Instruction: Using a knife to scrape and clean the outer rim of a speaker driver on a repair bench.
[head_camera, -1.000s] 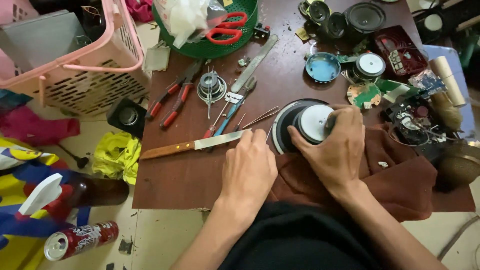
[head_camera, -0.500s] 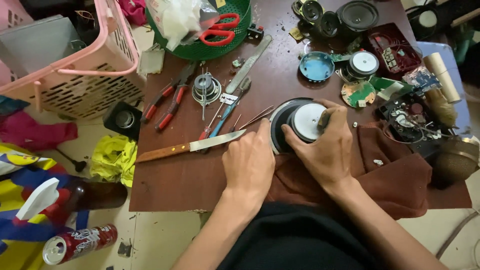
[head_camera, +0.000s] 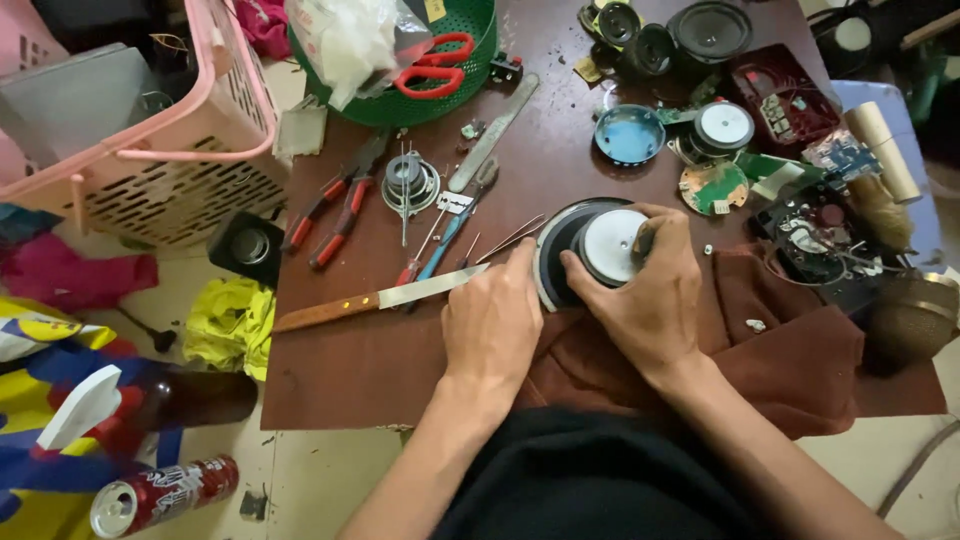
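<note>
A round black speaker (head_camera: 585, 250) with a silver magnet on its back lies face down on a brown cloth (head_camera: 800, 350) on the dark table. My right hand (head_camera: 650, 300) grips the magnet from the near side, fingers curled around it. My left hand (head_camera: 495, 320) rests at the speaker's left rim, its fingertips touching the edge. Just left of that hand lies a knife (head_camera: 380, 300) with a wooden handle.
Red-handled pliers (head_camera: 335, 210), a small speaker part (head_camera: 408, 180), tweezers and screwdrivers lie at the table's middle. A green basket (head_camera: 440, 90) holds red scissors. More speakers, a blue cap (head_camera: 628, 133) and circuit boards sit far right. A pink basket (head_camera: 180, 150) stands at left.
Both hands stay on the speaker with almost no shift. The camera view has drifted slightly.
</note>
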